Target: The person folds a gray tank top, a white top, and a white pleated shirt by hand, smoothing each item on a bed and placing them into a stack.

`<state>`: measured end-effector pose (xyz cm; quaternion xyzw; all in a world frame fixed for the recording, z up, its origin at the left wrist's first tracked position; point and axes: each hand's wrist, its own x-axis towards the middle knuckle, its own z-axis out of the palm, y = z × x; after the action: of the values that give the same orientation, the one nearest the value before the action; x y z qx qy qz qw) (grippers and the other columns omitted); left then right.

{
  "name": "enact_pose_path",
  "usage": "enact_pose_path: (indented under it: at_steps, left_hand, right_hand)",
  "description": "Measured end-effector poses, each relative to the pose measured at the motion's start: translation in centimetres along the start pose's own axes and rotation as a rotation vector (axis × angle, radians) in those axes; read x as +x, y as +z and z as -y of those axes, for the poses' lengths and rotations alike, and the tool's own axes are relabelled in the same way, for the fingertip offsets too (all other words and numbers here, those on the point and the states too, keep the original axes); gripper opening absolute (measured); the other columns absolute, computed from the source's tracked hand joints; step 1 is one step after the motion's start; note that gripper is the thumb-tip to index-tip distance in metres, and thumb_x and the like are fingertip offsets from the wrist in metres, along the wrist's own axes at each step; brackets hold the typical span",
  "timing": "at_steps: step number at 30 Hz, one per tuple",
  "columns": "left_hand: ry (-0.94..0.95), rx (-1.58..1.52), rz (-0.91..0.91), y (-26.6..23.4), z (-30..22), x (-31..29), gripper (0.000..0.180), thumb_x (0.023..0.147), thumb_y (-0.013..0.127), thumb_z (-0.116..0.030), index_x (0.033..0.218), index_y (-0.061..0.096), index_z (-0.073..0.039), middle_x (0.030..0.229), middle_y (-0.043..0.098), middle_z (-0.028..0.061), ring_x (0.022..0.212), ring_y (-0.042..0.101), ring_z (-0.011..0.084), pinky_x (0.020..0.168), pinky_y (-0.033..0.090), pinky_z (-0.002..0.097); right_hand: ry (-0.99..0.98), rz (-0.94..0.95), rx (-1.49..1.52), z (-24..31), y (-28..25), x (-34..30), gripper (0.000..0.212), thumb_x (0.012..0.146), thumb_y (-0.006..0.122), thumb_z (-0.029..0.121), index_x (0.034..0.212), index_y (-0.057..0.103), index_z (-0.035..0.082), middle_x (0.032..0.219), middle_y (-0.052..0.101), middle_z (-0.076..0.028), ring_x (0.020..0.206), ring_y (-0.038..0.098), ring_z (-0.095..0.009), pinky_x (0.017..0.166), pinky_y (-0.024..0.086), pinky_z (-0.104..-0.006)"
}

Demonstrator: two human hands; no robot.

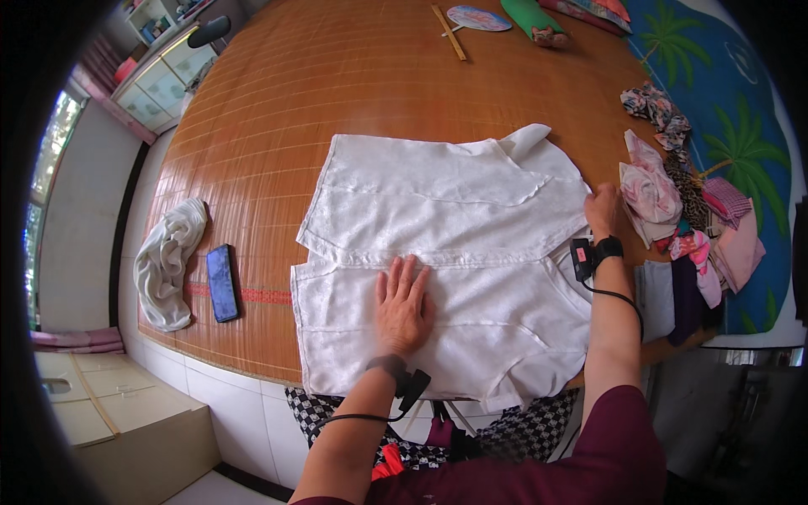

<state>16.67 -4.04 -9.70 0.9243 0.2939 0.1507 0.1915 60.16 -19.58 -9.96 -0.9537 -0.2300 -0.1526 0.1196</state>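
Head view: white shirt (421,198) lies spread on woven mat (252,126). Left hand (405,310) lies flat, fingertips at the placket (480,255), probably steadying cloth; right hand (602,210) curls at right edge, can't tell if gripping.

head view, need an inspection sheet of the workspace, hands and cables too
Surface: brown slatted mat, red patterned band near its left end
Job's things: white shirt, spread out, some creases
Clutter: phone and white cloth left; clothes pile right; hand fan at far side
Hands: left hand flat on shirt; right hand at its collar end, grip unclear
Cables: black cable at right wrist, another at left
Surroundings: tiled floor, pale cabinets
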Motion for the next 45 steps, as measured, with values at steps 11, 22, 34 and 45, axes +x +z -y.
enact_pose_path:
  at_steps: [11, 22, 34, 45]
  left_hand:
    - [-0.023, -0.016, 0.03, -0.1, 0.4, 0.0, 0.051, 0.084, 0.054, -0.016, 0.135, 0.051, -0.013, 0.15, 0.038, 0.0094, 0.142, 0.029, 0.0289, 0.117, 0.017, 0.0501]
    - [0.009, -0.067, 0.01, -0.2, -0.1, 0.4, 0.051, 0.082, 0.053, -0.013, 0.133, 0.052, -0.012, 0.148, 0.04, 0.0109, 0.141, 0.03, 0.0319, 0.116, 0.018, 0.0508]
    - [-0.022, -0.006, 0.019, -0.2, 0.3, 0.1, 0.059, 0.084, 0.056, -0.018, 0.139, 0.043, -0.005, 0.152, 0.033, 0.0137, 0.144, 0.026, 0.0273, 0.118, 0.016, 0.0474]
    - [-0.015, -0.046, -0.006, -0.1, 0.5, -0.5, 0.056, 0.085, 0.057, -0.022, 0.137, 0.045, -0.005, 0.151, 0.034, 0.0135, 0.144, 0.026, 0.0266, 0.118, 0.016, 0.0465]
  right_hand:
    - [0.257, 0.366, 0.732, 13.9, 4.5, 6.4, 0.042, 0.092, 0.059, 0.029, 0.123, 0.053, 0.001, 0.066, 0.064, -0.008, 0.041, 0.054, -0.014, 0.036, 0.042, -0.0277]
    - [-0.088, 0.269, 1.045, 11.1, 6.0, 6.9, 0.03, 0.094, 0.055, 0.024, 0.12, 0.057, 0.008, 0.123, 0.06, -0.013, 0.114, 0.057, -0.024, 0.091, 0.048, -0.034]
    - [-0.33, 0.202, 0.124, 1.7, 3.9, 0.5, 0.052, 0.096, 0.05, 0.033, 0.142, 0.042, 0.009, 0.149, 0.037, -0.016, 0.138, 0.033, -0.034, 0.113, 0.026, -0.0465]
    - [-0.384, 0.195, 0.166, 5.6, -3.9, -14.5, 0.052, 0.095, 0.053, 0.03, 0.144, 0.041, 0.017, 0.15, 0.034, -0.015, 0.139, 0.03, -0.035, 0.11, 0.023, -0.0578]
